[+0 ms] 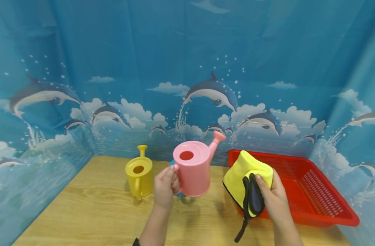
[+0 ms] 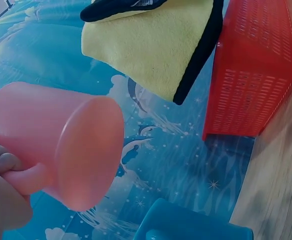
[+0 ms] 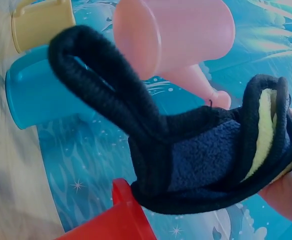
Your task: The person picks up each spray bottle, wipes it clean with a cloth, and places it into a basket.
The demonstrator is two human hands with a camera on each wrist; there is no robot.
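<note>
Pink watering can [image 1: 193, 168] held clear of the counter [image 1: 92, 208], roughly centre of the head view, upright, spout [image 1: 216, 140] pointing up and to the right. Left hand [image 1: 165, 186] grips it by the handle, fingers [image 2: 3, 162] curled round the loop, as the left wrist view also shows. Right hand [image 1: 273, 194] holds a folded yellow cloth [image 1: 244, 174] with black edging, fingers and thumb pinching the folds; dark blue underside visible in the right wrist view, and a black loop [image 1: 241, 230] hangs below the hand. Cloth sits just right of the can, apart from it, in front of the near left corner of the red basket [image 1: 316, 201]. Basket rests on the counter at right, its walls perforated. Yellow watering can [image 1: 139, 176] stands on the counter left of the pink one, handle toward the camera, spout at the back. A blue container [image 3: 36, 95] lies behind and below the pink can, mostly hidden in the head view; shape unclear. Dolphin-and-cloud backdrop [image 1: 212, 92] encloses the counter on three sides.
</note>
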